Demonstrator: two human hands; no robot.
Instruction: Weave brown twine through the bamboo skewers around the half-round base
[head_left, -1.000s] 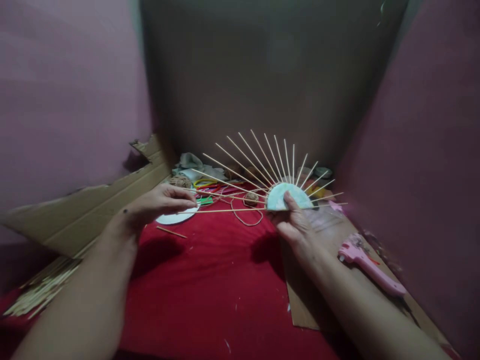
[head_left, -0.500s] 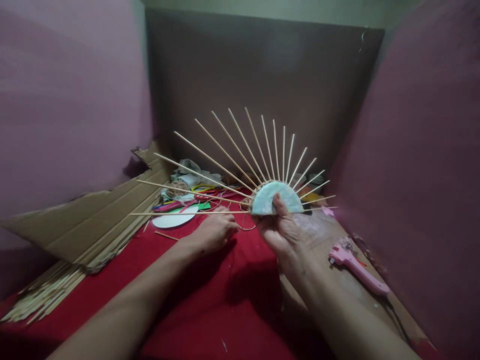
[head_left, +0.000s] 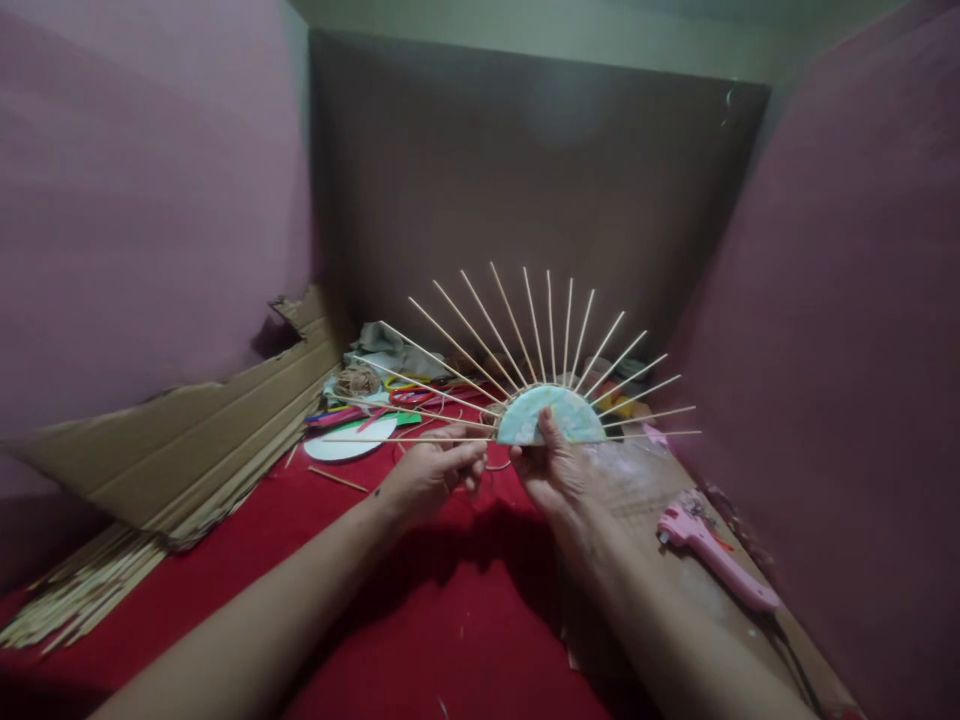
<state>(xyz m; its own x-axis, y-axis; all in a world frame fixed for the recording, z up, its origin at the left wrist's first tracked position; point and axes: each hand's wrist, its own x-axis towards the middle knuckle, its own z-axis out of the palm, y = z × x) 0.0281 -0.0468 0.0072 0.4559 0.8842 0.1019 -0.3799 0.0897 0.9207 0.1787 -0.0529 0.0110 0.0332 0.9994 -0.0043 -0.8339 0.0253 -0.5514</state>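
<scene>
My right hand [head_left: 555,465] grips a pale blue-green half-disc [head_left: 517,420] by its flat lower edge, thumb on the front face and fingers behind. Thin wooden sticks [head_left: 480,310] fan out from its curved rim. Beside it on the left, my left hand [head_left: 439,470] is closed just below the lowest left stick [head_left: 360,440], its thumb pressed towards the curled fingers. A thin brown twine [head_left: 499,467] runs between the half-disc and the left fingers and seems pinched there; its end is hidden.
A pink glue gun [head_left: 716,560] lies on a board at the right. Cardboard [head_left: 180,440] and a bundle of sticks [head_left: 90,590] lie at the left. Behind the hands are a white disc [head_left: 345,440], a twine ball [head_left: 356,381] and yellow-handled scissors [head_left: 405,381] on red cloth [head_left: 465,640].
The half-disc with its sticks has dropped slightly and turned, so the left sticks look shorter. My left hand has rolled, bringing its thumb into view near the lowest stick.
</scene>
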